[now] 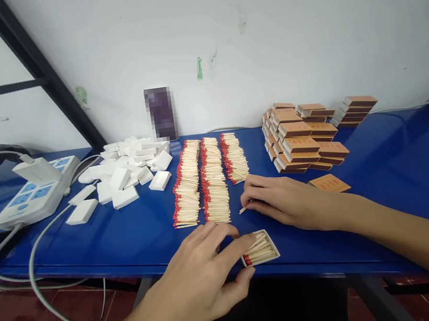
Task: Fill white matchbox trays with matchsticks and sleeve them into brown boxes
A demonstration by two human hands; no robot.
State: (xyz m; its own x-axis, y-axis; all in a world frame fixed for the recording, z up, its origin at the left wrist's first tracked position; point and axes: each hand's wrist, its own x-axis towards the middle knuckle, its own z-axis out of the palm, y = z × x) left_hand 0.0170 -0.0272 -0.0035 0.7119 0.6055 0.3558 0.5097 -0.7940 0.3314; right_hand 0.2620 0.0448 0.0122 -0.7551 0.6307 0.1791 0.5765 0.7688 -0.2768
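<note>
Near the front edge of the blue table, my left hand (209,271) grips a white matchbox tray (277,249) between thumb and fingers. Matches (263,249) lie inside the tray, some red heads showing at its left end. My right hand (278,199) is closed, pinching a matchstick (242,210) whose pale end sticks out to the left, behind the tray. Beyond my hands lie three rows of red-headed matches: a left row (188,185), a middle row (214,181) and a shorter right row (234,158), the last close to my right fingertips.
White trays (125,196) are heaped at the left. Orange matchboxes (299,144) stand stacked at the right, with a smaller stack (356,109) behind. One flat orange cover (330,183) lies behind my right forearm. A power strip (37,194) with cables sits far left. A pixelated dark rectangle (161,115) leans against the wall.
</note>
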